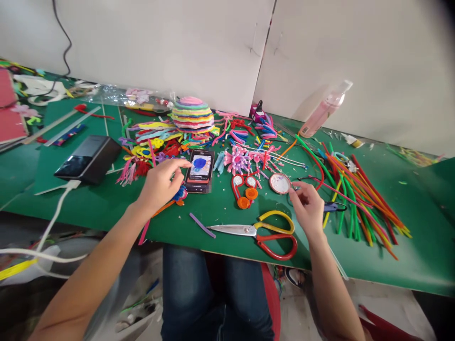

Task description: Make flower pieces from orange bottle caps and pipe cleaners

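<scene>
My left hand (165,179) hovers at the left edge of a phone (200,168), index finger stretched over its lit screen, which shows a blue shape. I cannot tell whether the fingertip touches the glass. On the right, my right hand (308,203) has its thumb and fingers pressed together beside a small round dish (279,183) with a pinkish rim. What is between those fingertips is hidden. Scissors (245,230) with one yellow and one red handle lie in front. Between the hands sits a red pipe-cleaner shape (236,190) with silvery discs and orange round pieces (251,193).
Colourful pipe cleaners (366,199) lie bundled at right. A striped fuzzy dome (192,115) and pink pipe-cleaner flowers (237,160) stand behind. A pink bottle (325,110) leans at the wall. A black box (88,158) with a white cable is at left. A purple strip (202,225) lies by the scissors.
</scene>
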Action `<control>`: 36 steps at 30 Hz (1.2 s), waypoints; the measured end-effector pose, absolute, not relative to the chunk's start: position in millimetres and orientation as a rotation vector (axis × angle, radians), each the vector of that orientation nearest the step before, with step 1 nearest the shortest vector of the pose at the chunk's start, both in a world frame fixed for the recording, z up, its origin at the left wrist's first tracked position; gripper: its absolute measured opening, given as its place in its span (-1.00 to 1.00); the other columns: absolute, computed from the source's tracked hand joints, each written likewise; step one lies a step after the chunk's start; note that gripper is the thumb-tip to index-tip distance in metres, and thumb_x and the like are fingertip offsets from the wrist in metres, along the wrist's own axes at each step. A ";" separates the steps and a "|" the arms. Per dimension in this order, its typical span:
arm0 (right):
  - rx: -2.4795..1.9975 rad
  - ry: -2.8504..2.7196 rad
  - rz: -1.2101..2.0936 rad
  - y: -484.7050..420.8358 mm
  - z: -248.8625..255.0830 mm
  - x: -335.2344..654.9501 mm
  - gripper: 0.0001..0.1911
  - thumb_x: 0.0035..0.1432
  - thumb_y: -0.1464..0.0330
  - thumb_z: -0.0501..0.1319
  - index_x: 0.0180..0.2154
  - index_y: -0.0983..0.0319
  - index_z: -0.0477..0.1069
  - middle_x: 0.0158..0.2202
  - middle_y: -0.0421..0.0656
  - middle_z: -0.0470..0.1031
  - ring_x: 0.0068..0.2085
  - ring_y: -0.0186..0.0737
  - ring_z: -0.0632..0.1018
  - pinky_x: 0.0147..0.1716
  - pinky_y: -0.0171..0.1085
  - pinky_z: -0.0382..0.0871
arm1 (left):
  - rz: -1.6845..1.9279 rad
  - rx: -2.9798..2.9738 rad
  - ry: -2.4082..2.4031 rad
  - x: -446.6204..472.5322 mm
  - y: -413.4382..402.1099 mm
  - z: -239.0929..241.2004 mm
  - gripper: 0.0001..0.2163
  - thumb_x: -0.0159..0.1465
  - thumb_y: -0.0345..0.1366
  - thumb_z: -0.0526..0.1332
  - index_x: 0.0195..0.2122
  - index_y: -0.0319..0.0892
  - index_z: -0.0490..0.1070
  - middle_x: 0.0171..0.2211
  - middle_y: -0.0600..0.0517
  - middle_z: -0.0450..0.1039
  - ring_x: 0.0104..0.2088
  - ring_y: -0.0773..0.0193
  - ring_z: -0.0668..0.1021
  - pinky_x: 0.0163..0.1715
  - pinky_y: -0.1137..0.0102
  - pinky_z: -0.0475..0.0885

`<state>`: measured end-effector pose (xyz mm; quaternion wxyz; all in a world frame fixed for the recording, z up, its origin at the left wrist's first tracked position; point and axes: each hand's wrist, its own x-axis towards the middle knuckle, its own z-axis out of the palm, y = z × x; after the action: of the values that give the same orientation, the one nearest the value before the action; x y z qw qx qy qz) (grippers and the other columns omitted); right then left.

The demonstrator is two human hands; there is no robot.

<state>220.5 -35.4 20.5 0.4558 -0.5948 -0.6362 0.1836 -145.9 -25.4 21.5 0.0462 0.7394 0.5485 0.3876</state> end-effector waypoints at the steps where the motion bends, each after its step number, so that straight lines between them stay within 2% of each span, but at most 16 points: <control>1: -1.460 -1.571 0.455 -35.3 18.5 220.3 -0.78 0.13 0.26 0.22 -0.19 0.22 0.41 -0.60 -0.32 0.33 -0.60 -0.41 0.30 -0.59 -0.37 0.19 | 1.078 2.399 1.646 -148.9 -22.4 16.7 -0.76 0.23 -0.39 0.07 -0.18 -0.05 0.50 -0.08 -0.03 0.50 -0.03 0.11 0.49 0.01 0.15 0.35; 4: -1.451 -1.565 0.465 -35.1 12.3 219.0 -0.77 0.13 0.25 0.22 -0.20 0.22 0.41 -0.60 -0.32 0.33 -0.61 -0.40 0.30 -0.61 -0.37 0.18 | 0.836 2.635 1.690 -154.5 -17.7 -0.1 -0.74 0.21 -0.37 0.11 -0.21 0.01 0.57 0.07 -0.05 0.39 0.11 -0.03 0.33 0.06 0.01 0.22; 9: -1.446 -1.595 0.502 -35.7 5.5 216.7 -0.78 0.14 0.25 0.21 -0.19 0.21 0.40 -0.60 -0.31 0.34 -0.60 -0.40 0.31 -0.61 -0.37 0.19 | 0.708 2.647 1.806 -155.7 -19.8 -16.1 -0.71 0.23 -0.32 0.12 -0.12 0.10 0.55 0.12 -0.04 0.31 0.07 -0.04 0.30 -0.01 0.02 0.19; 15: -1.450 -1.631 0.498 -36.8 5.8 216.0 -0.78 0.14 0.26 0.21 -0.19 0.21 0.40 -0.59 -0.30 0.36 -0.60 -0.40 0.33 -0.61 -0.37 0.21 | 0.662 2.613 1.786 -156.6 -19.7 -16.3 -0.72 0.23 -0.30 0.12 -0.13 0.15 0.55 0.11 -0.02 0.31 0.06 -0.03 0.29 -0.04 0.02 0.17; 30: -1.470 -1.649 0.516 -37.4 5.6 216.7 -0.77 0.15 0.24 0.20 -0.18 0.21 0.40 -0.59 -0.31 0.33 -0.59 -0.40 0.31 -0.60 -0.37 0.18 | 0.650 2.608 1.795 -156.2 -20.2 -18.3 -0.72 0.25 -0.28 0.09 -0.14 0.10 0.56 0.08 -0.04 0.34 0.03 -0.05 0.31 -0.06 0.01 0.17; 33: -1.465 -1.646 0.517 -36.9 4.5 217.4 -0.77 0.15 0.25 0.20 -0.17 0.21 0.41 -0.60 -0.31 0.34 -0.60 -0.40 0.30 -0.60 -0.37 0.18 | 0.777 2.593 1.807 -156.3 -21.6 -17.2 -0.70 0.25 -0.27 0.08 -0.06 0.08 0.51 0.04 -0.06 0.37 0.02 -0.02 0.34 -0.05 0.04 0.19; 36: -1.460 -1.642 0.515 -36.3 3.6 216.9 -0.77 0.15 0.25 0.20 -0.17 0.21 0.41 -0.60 -0.31 0.34 -0.60 -0.40 0.29 -0.61 -0.37 0.17 | 1.059 2.491 1.885 -158.1 -21.5 -14.2 -0.68 0.24 -0.24 0.09 0.00 0.00 0.45 -0.06 -0.10 0.42 -0.03 0.00 0.40 -0.05 0.07 0.23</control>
<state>216.9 -36.3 3.6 0.4281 -0.5847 -0.6575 0.2063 -158.1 -21.5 -14.2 -0.0784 0.7528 0.5698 0.3202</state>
